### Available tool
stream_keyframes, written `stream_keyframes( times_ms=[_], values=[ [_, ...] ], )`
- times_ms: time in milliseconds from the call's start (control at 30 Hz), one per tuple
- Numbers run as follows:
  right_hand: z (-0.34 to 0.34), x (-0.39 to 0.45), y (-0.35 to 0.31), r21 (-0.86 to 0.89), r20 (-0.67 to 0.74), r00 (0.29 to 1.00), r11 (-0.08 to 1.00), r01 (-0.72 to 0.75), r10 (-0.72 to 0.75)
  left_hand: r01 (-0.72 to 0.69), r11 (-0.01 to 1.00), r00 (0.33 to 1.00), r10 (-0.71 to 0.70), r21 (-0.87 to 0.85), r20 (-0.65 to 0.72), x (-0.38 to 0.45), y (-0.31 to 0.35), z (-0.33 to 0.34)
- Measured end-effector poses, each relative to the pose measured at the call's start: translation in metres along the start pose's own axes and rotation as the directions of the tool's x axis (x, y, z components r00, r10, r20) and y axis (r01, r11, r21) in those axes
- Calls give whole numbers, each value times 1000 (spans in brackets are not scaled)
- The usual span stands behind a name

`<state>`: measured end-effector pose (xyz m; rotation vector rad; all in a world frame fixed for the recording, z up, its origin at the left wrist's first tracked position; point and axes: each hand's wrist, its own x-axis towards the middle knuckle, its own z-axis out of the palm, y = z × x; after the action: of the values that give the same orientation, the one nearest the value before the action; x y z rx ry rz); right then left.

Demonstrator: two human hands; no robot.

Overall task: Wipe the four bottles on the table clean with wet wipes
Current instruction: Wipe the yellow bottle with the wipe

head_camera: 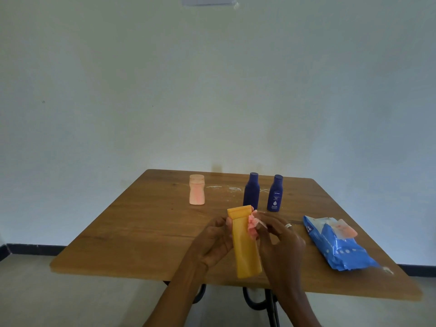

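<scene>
left hand (213, 241) grips yellow bottle (244, 241) | right hand (278, 241) pinches wipe (252, 224), rubbing it | three bottles standing on tabletop (141, 232), probably still unwiped

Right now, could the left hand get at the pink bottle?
Probably not at once. The left hand grips the yellow bottle while the right hand presses a wipe to it. The pink bottle stands apart at the table's far left, nothing blocking the way.
</scene>
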<state>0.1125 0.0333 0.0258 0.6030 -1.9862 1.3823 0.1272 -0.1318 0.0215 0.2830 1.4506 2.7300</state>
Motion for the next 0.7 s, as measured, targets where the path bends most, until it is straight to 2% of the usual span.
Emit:
stream_keyframes(
  times_ms=[167,267,367,533,700],
  values=[
    [-6,-33,17,-142,148,988,990,-15,37,-39,996,997,45,-82,69,1,3,-7],
    [-13,-44,21,-144,206,972,986,-85,113,-33,995,992,45,-99,116,-2,2,-14],
    [-13,-38,16,-115,196,977,992,-57,79,-17,992,991,34,-126,128,0,4,-10],
    [-3,-2,-2,29,152,987,998,-49,44,-17,996,997,24,-84,79,4,7,-2],
    [-3,2,4,36,185,982,999,-38,31,-60,996,995,65,-62,75,8,14,-3]
  ],
)
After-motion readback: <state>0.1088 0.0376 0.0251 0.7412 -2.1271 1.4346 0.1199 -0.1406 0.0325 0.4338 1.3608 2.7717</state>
